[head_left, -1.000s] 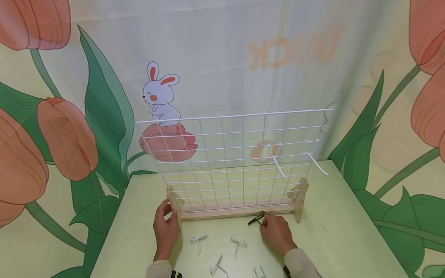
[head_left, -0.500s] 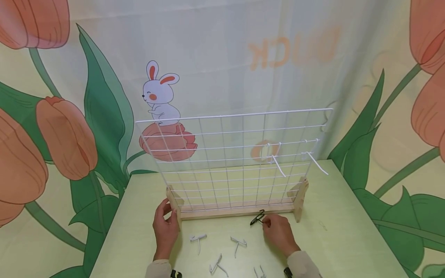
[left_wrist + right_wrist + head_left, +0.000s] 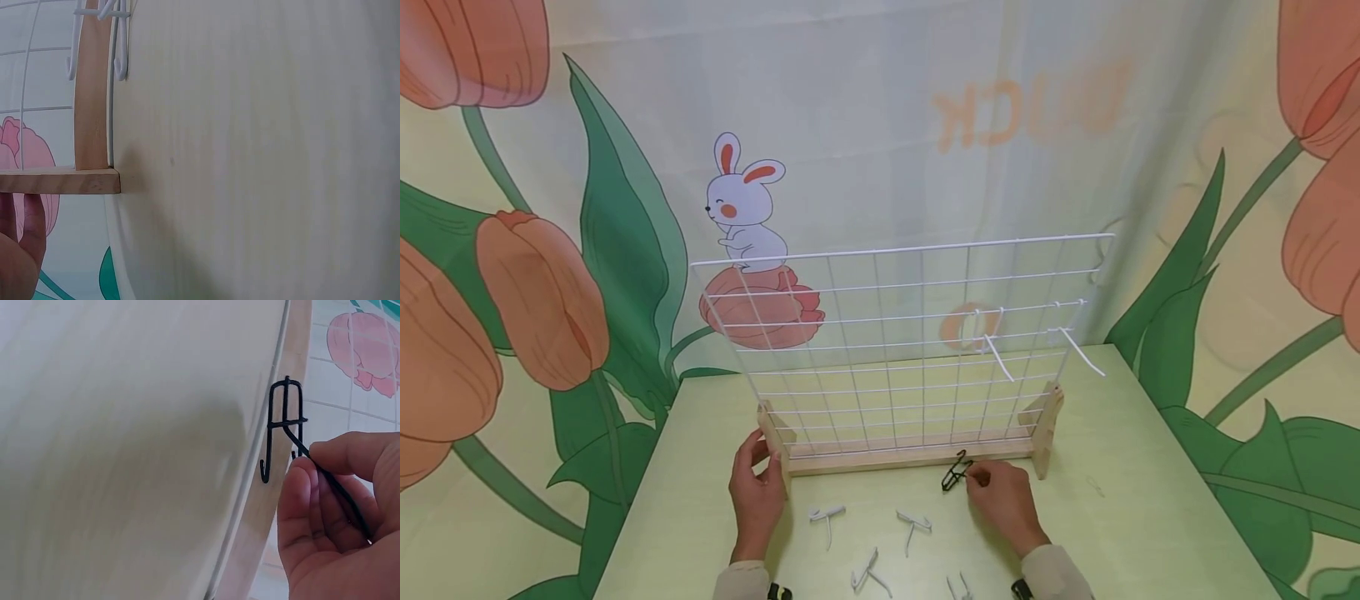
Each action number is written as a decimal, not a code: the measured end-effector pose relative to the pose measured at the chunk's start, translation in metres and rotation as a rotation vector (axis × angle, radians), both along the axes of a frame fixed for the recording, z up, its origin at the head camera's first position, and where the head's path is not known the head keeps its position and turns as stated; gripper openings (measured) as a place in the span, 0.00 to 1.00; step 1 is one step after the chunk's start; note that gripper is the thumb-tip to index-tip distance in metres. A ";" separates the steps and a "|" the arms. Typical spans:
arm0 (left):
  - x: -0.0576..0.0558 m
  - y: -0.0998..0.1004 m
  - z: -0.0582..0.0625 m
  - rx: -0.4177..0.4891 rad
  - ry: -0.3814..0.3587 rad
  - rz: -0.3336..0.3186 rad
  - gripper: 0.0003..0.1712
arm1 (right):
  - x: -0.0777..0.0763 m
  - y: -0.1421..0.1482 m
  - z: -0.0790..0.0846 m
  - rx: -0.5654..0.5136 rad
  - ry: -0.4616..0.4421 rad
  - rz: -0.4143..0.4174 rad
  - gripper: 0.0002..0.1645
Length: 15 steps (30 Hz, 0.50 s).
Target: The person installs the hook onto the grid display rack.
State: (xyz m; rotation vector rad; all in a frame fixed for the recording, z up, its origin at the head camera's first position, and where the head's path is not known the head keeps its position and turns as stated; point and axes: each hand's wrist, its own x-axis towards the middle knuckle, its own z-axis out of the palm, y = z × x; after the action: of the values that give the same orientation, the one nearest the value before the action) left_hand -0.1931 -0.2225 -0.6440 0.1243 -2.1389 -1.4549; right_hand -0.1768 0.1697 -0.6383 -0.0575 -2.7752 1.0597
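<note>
In the head view a white wire grid panel (image 3: 850, 333) stands upright in a wooden stand (image 3: 910, 457). My left hand (image 3: 757, 496) holds the stand's left end support (image 3: 777, 446); in the left wrist view its fingers (image 3: 32, 219) lie against the wood's outer side. Low in front of the stand, my right hand (image 3: 1006, 504) pinches a black wire hook (image 3: 285, 425) by its straight prong, between thumb and fingers. The hook's double-bent end points away from the hand. Two white wire hooks (image 3: 1000, 357) hang at the grid's right side.
Several white hooks lie on the table before the stand, among them a left one (image 3: 827, 517), a right one (image 3: 914, 523) and a nearer one (image 3: 871, 573). A printed curtain (image 3: 865, 125) with tulips and a rabbit stands behind the pale table (image 3: 1138, 500).
The black hook has turned in my right hand, from lying nearly flat to more upright. That hand has shifted slightly right. My left hand keeps its hold on the stand.
</note>
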 end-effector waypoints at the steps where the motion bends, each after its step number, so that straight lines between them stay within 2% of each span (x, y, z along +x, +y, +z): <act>1: 0.000 0.000 0.000 -0.003 0.001 0.000 0.29 | 0.001 0.000 0.002 -0.006 0.004 -0.002 0.04; 15: 0.000 0.001 0.002 -0.005 0.005 -0.002 0.28 | 0.007 0.000 0.019 -0.121 0.125 -0.053 0.05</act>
State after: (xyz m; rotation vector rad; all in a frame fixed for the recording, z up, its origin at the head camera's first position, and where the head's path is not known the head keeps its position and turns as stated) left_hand -0.1927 -0.2217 -0.6423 0.1167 -2.1397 -1.4492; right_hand -0.1702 0.1698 -0.6191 -0.0770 -2.5827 1.1747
